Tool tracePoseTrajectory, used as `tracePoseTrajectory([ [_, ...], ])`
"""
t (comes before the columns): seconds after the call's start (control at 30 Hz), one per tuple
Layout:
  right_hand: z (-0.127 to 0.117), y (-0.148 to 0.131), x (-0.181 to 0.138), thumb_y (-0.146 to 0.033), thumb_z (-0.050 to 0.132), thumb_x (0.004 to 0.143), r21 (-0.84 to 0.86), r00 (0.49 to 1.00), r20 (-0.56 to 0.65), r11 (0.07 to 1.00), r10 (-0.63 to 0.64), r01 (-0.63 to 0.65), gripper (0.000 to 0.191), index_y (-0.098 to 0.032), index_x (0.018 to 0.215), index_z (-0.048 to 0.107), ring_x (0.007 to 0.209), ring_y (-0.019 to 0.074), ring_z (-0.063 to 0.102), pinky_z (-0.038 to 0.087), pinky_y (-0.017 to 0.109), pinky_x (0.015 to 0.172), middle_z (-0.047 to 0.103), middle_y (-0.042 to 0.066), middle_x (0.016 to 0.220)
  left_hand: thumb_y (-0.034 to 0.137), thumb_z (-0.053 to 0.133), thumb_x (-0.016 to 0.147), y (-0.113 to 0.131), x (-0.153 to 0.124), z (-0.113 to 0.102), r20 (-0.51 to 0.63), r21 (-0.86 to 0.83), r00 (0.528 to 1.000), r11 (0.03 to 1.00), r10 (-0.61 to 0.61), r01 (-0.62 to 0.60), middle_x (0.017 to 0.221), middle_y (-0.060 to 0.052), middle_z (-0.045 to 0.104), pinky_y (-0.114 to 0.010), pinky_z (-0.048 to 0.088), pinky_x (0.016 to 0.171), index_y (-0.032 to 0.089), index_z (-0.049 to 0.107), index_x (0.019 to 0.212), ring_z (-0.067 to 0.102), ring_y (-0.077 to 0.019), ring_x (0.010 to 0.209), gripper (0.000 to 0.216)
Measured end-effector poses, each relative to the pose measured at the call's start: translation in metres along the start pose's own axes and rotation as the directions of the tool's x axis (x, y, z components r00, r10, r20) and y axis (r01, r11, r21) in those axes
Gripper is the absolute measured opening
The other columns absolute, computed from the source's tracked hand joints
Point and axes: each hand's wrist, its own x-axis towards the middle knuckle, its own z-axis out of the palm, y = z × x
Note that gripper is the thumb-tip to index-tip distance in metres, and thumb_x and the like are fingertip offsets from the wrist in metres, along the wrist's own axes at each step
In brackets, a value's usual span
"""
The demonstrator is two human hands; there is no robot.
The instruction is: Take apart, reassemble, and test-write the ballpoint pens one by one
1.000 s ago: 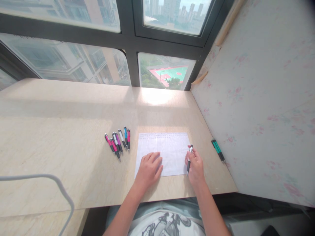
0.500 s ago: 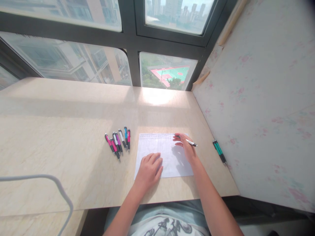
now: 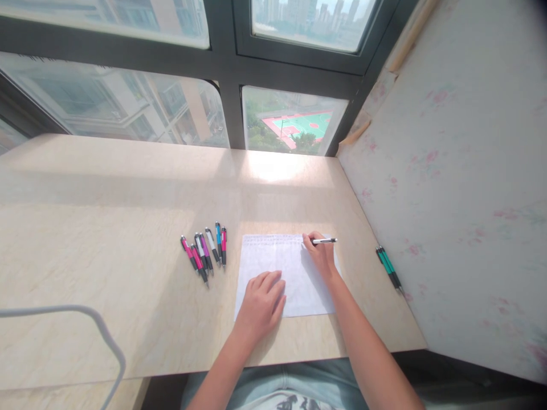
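A white sheet of paper (image 3: 273,262) lies on the beige desk (image 3: 106,239) in front of me. My left hand (image 3: 261,302) rests flat on the sheet's lower left part, fingers stretched out. My right hand (image 3: 319,253) is closed around a black and white pen (image 3: 323,241) near the sheet's top right corner, the pen lying almost level and its tip touching the paper. Faint lines of writing run along the sheet's top edge.
Several pens (image 3: 205,250) in pink, purple, white and blue lie fanned out left of the paper. Two green pens (image 3: 388,267) lie by the desk's right edge, against a flowered wall panel (image 3: 461,188). A window (image 3: 239,74) stands behind the desk. A white curved tube (image 3: 98,330) crosses the lower left.
My right hand carried the pen from the sheet's lower right edge up to its top right corner and turned it level. The left hand stayed on the paper.
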Motion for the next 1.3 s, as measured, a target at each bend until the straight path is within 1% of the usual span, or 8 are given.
tracePoseTrajectory([
  [0.27,0.0026,0.0028,0.0003,-0.044,0.048,0.087,-0.078,0.999,0.027,0.996,-0.044,0.046,0.036,-0.021,0.060,0.051,0.054,0.0138,0.043,0.030,0.028,0.055,0.049,-0.002,0.054,0.019,0.051,0.089,0.0006,0.0006,-0.0019,0.023,-0.016,1.000,1.000,-0.004,0.005,0.130,-0.009,0.059,-0.048,0.043,0.097,0.023,0.062,0.112,0.051,-0.0283,0.119,0.025],
  [0.47,0.0011,0.0026,-0.0006,-0.042,0.048,0.087,-0.112,0.998,0.007,0.992,-0.062,0.063,0.035,-0.021,0.059,0.050,0.054,0.0139,0.044,0.031,0.027,0.055,0.049,-0.002,0.053,0.020,0.050,0.090,-0.0003,-0.0005,-0.0008,0.023,-0.020,1.000,1.000,-0.009,0.010,0.131,-0.010,0.059,-0.048,0.043,0.097,0.023,0.062,0.113,0.051,-0.0285,0.119,0.026],
  [0.6,0.0000,0.0034,-0.0014,-0.040,0.048,0.088,-0.132,0.998,-0.030,0.990,-0.049,0.044,0.035,-0.021,0.058,0.049,0.055,0.0145,0.044,0.031,0.028,0.056,0.048,-0.002,0.052,0.020,0.050,0.090,-0.0008,-0.0004,-0.0006,0.036,-0.022,0.999,1.000,-0.013,0.013,0.132,-0.009,0.058,-0.048,0.042,0.097,0.023,0.061,0.113,0.050,-0.0286,0.119,0.025],
  [0.7,0.0002,0.0032,-0.0020,-0.038,0.048,0.089,-0.137,0.998,-0.033,0.990,-0.045,0.040,0.034,-0.021,0.059,0.050,0.055,0.0143,0.045,0.030,0.028,0.057,0.049,-0.002,0.053,0.020,0.050,0.090,-0.0007,0.0000,-0.0010,0.037,-0.027,0.999,1.000,-0.011,0.012,0.132,-0.009,0.058,-0.048,0.042,0.097,0.023,0.060,0.113,0.049,-0.0287,0.119,0.025],
  [0.9,0.0010,0.0013,-0.0017,-0.040,0.047,0.088,-0.128,0.999,-0.011,0.991,-0.049,0.047,0.034,-0.021,0.059,0.049,0.055,0.0141,0.044,0.030,0.027,0.056,0.048,-0.002,0.053,0.020,0.050,0.090,-0.0007,0.0004,-0.0008,0.040,-0.027,0.999,1.000,-0.013,0.014,0.131,-0.009,0.059,-0.047,0.042,0.097,0.022,0.060,0.112,0.050,-0.0281,0.119,0.025],
  [1.03,0.0006,0.0013,-0.0020,-0.040,0.047,0.087,-0.118,0.999,-0.018,0.992,-0.044,0.042,0.035,-0.021,0.058,0.048,0.055,0.0143,0.042,0.028,0.028,0.056,0.047,-0.002,0.053,0.020,0.050,0.090,-0.0005,0.0005,-0.0012,0.032,-0.027,0.999,1.000,-0.012,0.013,0.131,-0.009,0.059,-0.047,0.042,0.097,0.023,0.061,0.112,0.050,-0.0279,0.119,0.025],
  [1.13,0.0004,0.0015,-0.0018,-0.039,0.048,0.087,-0.091,0.999,-0.025,0.995,-0.036,0.033,0.033,-0.021,0.058,0.048,0.055,0.0141,0.042,0.029,0.028,0.057,0.047,-0.002,0.053,0.020,0.051,0.090,-0.0005,0.0006,-0.0014,0.026,-0.026,1.000,1.000,-0.012,0.012,0.130,-0.009,0.059,-0.046,0.042,0.097,0.023,0.061,0.112,0.051,-0.0274,0.118,0.024],
  [1.3,-0.0007,0.0045,-0.0010,-0.041,0.055,0.082,-0.012,0.998,-0.061,1.000,0.006,-0.007,0.034,-0.021,0.055,0.047,0.054,0.0132,0.039,0.029,0.028,0.056,0.043,-0.004,0.052,0.019,0.052,0.089,-0.0007,0.0009,-0.0006,0.017,-0.019,1.000,1.000,-0.007,0.007,0.130,-0.009,0.060,-0.045,0.043,0.097,0.022,0.061,0.111,0.051,-0.0270,0.118,0.024],
])
